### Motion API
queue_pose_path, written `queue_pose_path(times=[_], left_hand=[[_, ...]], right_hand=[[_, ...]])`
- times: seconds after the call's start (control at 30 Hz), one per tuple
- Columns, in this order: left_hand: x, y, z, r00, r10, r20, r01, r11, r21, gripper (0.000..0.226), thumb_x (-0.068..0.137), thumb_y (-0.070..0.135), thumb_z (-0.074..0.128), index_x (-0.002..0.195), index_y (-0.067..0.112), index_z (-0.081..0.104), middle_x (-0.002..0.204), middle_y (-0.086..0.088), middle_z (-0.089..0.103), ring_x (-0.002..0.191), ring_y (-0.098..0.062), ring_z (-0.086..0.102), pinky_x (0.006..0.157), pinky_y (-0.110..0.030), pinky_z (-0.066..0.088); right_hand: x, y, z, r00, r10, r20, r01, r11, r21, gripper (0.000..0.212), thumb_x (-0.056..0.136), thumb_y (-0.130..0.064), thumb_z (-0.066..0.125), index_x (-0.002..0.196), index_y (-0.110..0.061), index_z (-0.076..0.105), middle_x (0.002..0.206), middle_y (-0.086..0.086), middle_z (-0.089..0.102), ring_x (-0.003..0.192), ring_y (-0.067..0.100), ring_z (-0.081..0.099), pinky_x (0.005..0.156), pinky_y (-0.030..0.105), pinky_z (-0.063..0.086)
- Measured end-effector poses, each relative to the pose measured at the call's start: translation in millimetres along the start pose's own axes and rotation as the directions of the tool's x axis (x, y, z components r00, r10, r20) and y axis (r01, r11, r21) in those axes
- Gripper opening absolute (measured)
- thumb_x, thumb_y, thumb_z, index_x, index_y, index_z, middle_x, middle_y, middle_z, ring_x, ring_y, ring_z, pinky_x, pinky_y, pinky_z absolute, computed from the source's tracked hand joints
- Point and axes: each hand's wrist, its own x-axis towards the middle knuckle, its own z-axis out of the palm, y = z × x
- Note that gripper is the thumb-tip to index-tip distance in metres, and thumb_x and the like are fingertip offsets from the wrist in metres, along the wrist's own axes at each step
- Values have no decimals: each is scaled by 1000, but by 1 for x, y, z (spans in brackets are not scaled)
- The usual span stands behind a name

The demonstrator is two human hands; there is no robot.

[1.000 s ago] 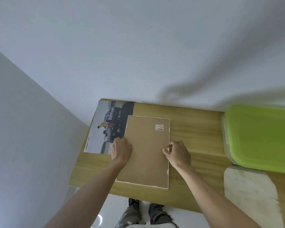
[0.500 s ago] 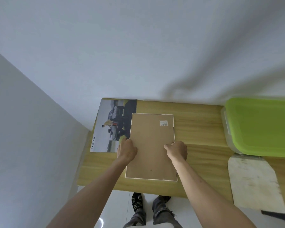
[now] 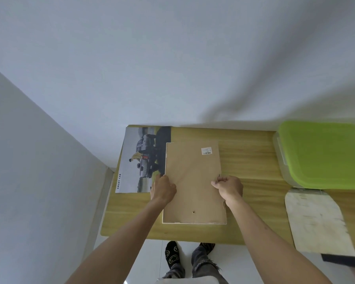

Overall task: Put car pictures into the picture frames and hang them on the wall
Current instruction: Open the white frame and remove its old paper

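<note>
A picture frame (image 3: 193, 181) lies face down on the wooden table (image 3: 254, 160), showing its brown backing board with a small barcode sticker at the far right corner. A car picture (image 3: 139, 158) lies flat under the frame's left edge, reaching the table's far left corner. My left hand (image 3: 163, 188) rests on the frame's left edge. My right hand (image 3: 229, 186) has curled fingers that pinch at the frame's right edge, where the backing board meets the thin white rim.
A clear plastic box with a green lid (image 3: 324, 154) stands at the table's right end. A pale worn board (image 3: 316, 220) lies in front of it, overhanging the near edge. White walls rise behind and to the left. My feet are below the near edge.
The view has shifted, so the frame now lies squarer to me. My right hand has moved a little along the right edge, and the backing board looks slightly lifted from the rim there.
</note>
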Motion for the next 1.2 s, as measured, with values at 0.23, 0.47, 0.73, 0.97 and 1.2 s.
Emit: queue_pose_path(times=[0.23, 0.47, 0.73, 0.97, 1.2], left_hand=[[-3, -14, 1, 997, -41, -71, 22, 969, -246, 14, 83, 12, 49, 78, 6, 60, 90, -11, 63, 75, -26, 58, 69, -39, 54], [-13, -5, -6, 981, -59, -187, -15, 928, -372, 11, 83, 15, 58, 91, 11, 65, 95, -3, 61, 83, -20, 57, 69, -30, 43], [-9, 27, -6, 987, 54, -150, -101, 940, -327, 19, 79, 25, 59, 90, 13, 68, 94, -4, 63, 82, -25, 61, 68, -33, 47], [-12, 86, 13, 985, 171, 19, -162, 955, -248, 27, 77, 18, 74, 102, 8, 70, 106, -10, 56, 83, -23, 56, 68, -26, 44], [-16, 160, 71, 979, 157, 128, -121, 961, -249, 31, 69, 14, 71, 98, 10, 64, 106, -9, 57, 85, -25, 61, 69, -34, 53]], right_hand=[[-5, 10, -8, 997, -35, 63, 32, 998, 53, 17, 73, -20, 87, 80, -18, 72, 93, -5, 74, 90, 19, 67, 67, 28, 46], [-18, 10, -12, 998, -65, 12, 64, 997, 43, 17, 75, -22, 85, 80, -19, 69, 87, -7, 72, 89, 18, 68, 66, 28, 49], [-8, 14, -37, 996, -88, 8, 88, 996, -10, 34, 79, -27, 80, 110, -16, 74, 119, -2, 70, 103, 17, 62, 84, 26, 45], [14, 22, -92, 990, -130, -53, 124, 986, -113, 42, 80, -19, 75, 111, 7, 64, 118, 15, 69, 110, 33, 62, 94, 43, 49], [62, 52, -147, 994, -103, -26, 94, 964, -250, 65, 74, -42, 72, 131, -12, 58, 132, 11, 57, 120, 29, 55, 94, 41, 51]])
